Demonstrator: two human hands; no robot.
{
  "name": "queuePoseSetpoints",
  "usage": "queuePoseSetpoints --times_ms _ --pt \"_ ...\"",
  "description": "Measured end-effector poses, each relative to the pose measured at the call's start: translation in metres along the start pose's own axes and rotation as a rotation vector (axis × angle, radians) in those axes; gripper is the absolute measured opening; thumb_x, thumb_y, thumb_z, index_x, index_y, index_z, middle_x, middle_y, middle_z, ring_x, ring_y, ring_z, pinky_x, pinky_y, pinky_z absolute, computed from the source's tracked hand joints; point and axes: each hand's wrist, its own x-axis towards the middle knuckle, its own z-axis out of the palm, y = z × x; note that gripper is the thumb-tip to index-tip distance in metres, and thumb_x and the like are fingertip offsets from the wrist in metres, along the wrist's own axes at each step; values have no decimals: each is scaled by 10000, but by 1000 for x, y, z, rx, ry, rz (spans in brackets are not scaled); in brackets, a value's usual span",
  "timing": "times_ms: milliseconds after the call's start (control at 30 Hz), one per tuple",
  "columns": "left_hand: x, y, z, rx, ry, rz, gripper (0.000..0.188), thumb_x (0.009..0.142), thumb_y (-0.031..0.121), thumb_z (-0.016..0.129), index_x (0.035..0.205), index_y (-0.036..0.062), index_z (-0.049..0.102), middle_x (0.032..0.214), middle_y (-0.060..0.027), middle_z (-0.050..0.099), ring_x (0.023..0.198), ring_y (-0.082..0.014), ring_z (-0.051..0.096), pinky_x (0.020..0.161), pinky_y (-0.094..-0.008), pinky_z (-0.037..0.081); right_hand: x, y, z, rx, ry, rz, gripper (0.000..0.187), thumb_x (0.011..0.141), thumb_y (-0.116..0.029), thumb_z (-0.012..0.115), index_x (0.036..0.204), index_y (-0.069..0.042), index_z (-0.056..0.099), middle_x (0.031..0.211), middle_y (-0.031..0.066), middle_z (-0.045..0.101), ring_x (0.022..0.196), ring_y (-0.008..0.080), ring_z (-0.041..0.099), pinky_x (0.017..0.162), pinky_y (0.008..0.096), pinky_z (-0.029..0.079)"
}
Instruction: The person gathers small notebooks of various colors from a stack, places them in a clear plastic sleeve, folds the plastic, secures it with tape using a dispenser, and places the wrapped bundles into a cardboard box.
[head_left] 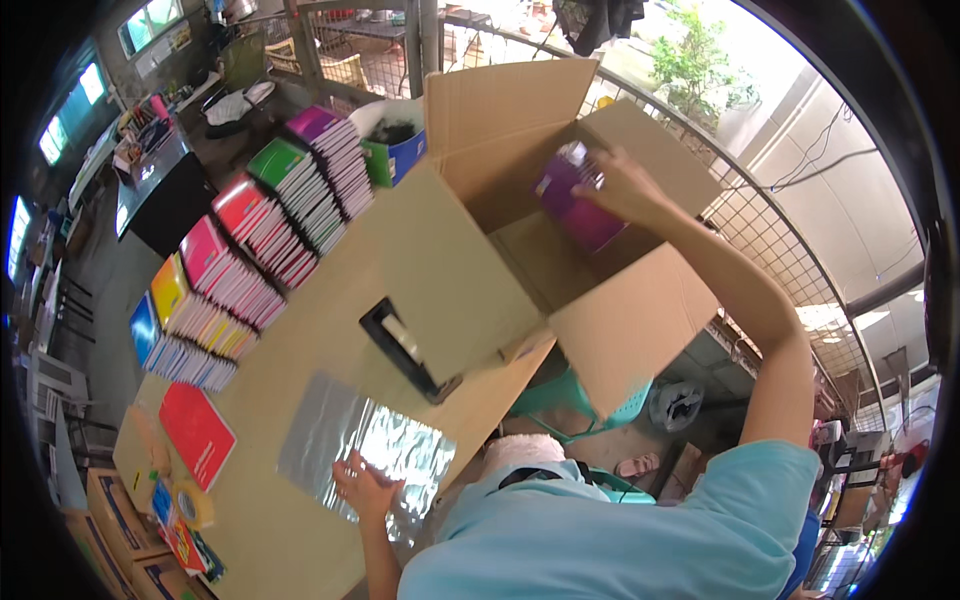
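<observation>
Over the open cardboard box (pixel 525 250), my right hand (pixel 630 190) is closed on a purple notebook pack (pixel 575 205) in shiny clear wrap. The pack is tilted inside the box mouth, slightly blurred. On the table, my left hand (pixel 365 487) rests with its fingers apart on a clear plastic bag (pixel 340 430) that lies flat and glints. A black tape dispenser (pixel 405 345) sits between the bag and the box, partly covered by a box flap.
Notebook stacks in several colours (pixel 240 260) line the far left of the table (pixel 270 420). A red notebook (pixel 198 432), a tape roll (pixel 194 503) and cartons (pixel 125 515) are at left. A green plastic stool (pixel 570 405) stands below the box, beside a mesh railing (pixel 770 220).
</observation>
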Motion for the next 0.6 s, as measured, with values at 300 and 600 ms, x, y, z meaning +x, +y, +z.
queuePoseSetpoints --times_ms 300,600 --pt "6 27 -15 18 -84 -176 1162 441 315 955 1414 168 337 1445 -135 246 1350 -399 305 1054 -670 265 96 68 255 657 -626 296 435 852 -320 734 1084 39 657 960 191 691 881 276 676 790 384 532" --pt "13 33 -15 -82 -168 -139 1233 460 274 961 1473 130 273 1495 -216 176 1357 -443 296 1064 -632 290 65 54 341 630 -399 27 686 840 -419 715 1324 25 516 1233 295 571 1172 399 527 950 463 439"
